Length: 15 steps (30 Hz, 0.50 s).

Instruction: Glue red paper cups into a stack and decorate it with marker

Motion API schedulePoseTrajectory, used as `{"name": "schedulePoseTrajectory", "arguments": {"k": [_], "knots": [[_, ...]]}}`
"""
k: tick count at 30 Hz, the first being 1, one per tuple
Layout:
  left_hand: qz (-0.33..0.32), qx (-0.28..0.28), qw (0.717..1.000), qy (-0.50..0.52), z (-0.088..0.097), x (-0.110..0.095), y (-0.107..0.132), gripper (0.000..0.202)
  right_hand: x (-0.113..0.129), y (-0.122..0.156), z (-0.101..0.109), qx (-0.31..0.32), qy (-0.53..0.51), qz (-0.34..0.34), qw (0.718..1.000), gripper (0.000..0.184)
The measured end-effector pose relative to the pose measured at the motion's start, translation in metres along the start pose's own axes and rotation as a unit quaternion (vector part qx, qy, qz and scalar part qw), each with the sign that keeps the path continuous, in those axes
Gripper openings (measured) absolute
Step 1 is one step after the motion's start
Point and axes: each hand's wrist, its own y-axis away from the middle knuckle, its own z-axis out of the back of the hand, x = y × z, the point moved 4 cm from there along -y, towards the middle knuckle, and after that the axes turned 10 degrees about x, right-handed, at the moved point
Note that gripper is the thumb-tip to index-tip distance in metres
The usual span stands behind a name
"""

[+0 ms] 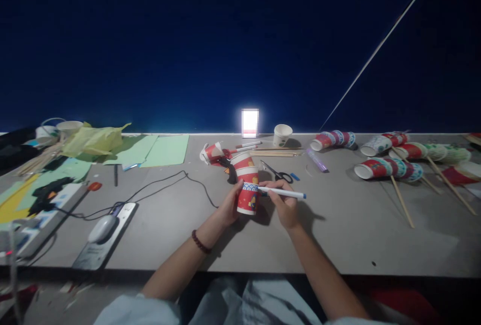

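My left hand (228,207) is wrapped around the side of a red paper cup (247,202) with a blue wave-pattern band and small printed figures. Beyond it, more red and white cup sections (242,161) seem joined in a row, curving away from me. A white marker (291,193) with a blue end lies in the fingers of my right hand (284,205), its tip side at the cup's patterned band. Exactly where the tip touches is too small to tell. Scissors (280,174) with dark handles rest just past my right hand, beside a blue cap-like piece (295,177).
At right lie several decorated paper-cup chains (389,169) with wooden sticks. A white cup (282,135), thin sticks (276,153) and a purple tube (317,160) are at the back. Left are green paper (165,150), a yellow bag (95,139), a power strip (56,220), cables and a mouse (102,228).
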Motion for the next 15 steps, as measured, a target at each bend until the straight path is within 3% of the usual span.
{"name": "schedulePoseTrajectory", "arguments": {"k": [15], "knots": [[-0.005, -0.007, 1.0, 0.005, 0.0001, -0.0012, 0.0007, 0.032, -0.0048, 0.001, 0.0027, 0.001, -0.036, -0.004, 0.999, 0.01]]}}
